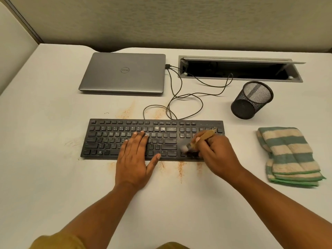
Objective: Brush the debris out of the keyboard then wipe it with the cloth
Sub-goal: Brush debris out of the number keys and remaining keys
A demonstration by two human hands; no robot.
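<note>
So here's the setup. The keyboard [107, 139] lies with its long side running left to right across the desk [53, 177], and that's what matters for whatever stroke comes next. The left hand [134, 159] rests flat on the middle of the keys, fingers straight and spread, gripping nothing. I'd guess it's just pinning the board down.

The right hand [215, 155] is curled around the wooden handle of a small brush [206, 134]. The handle angles up toward the far right. The bristle end points down to the near left and touches the keys around the arrow cluster, close to the keyboard's near edge. The bristles are a bit blurry, so I can't say exactly which keys they're on.

There's orange debris [181, 169] streaked on the desk just beyond the near edge, right below the brush, and more past the far edge. I can't make out any crumbs on the keys themselves. My read is that short flicks across the short axis are the natural move here. The number pad off to the right probably still needs a pass.

The striped cloth [287, 155] sits folded on the desk to the right, well apart from the keyboard and untouched. It's on the brush hand's side, so that hand is the nearer one to reach it once the brushing's done.
</note>
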